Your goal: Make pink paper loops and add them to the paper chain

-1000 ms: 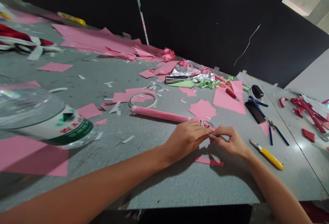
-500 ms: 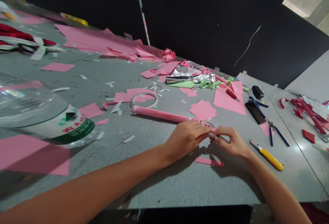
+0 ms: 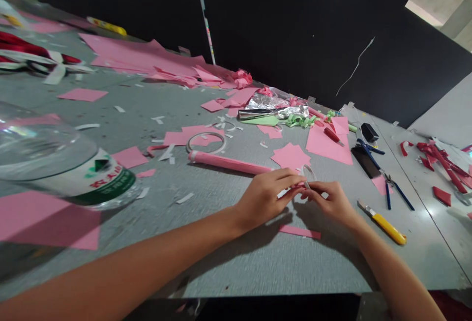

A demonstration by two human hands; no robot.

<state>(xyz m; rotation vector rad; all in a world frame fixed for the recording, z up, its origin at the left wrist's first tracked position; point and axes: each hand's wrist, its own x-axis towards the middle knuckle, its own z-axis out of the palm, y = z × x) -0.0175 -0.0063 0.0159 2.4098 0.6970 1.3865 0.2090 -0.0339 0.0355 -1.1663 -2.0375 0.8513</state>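
Observation:
A thin white ring (image 3: 308, 172), resembling a narrow roll of tape, stands on edge between my two hands above the grey tabletop. My left hand (image 3: 271, 190) is closed, its fingertips pinching at the ring's left side with a bit of pink just beneath. From the right, my right hand (image 3: 330, 200) pinches the ring's lower edge between thumb and fingers. A rolled pink paper tube (image 3: 232, 162) lies behind my left hand. Behind the ring lies a pink star-shaped paper stack (image 3: 291, 156), and in front of my hands a pink paper strip (image 3: 300, 231).
A yellow utility knife (image 3: 387, 226), blue-handled pliers (image 3: 394, 188) and a black phone (image 3: 365, 162) lie to the right. A large clear bottle (image 3: 84, 173) lies at left. A bigger white ring (image 3: 190, 146) and pink sheets (image 3: 143, 58) sit farther back, before a black panel (image 3: 276, 31).
The white ring has tipped more upright and shifted slightly right. My left fingers have straightened a little, and my right fingertips have moved slightly left.

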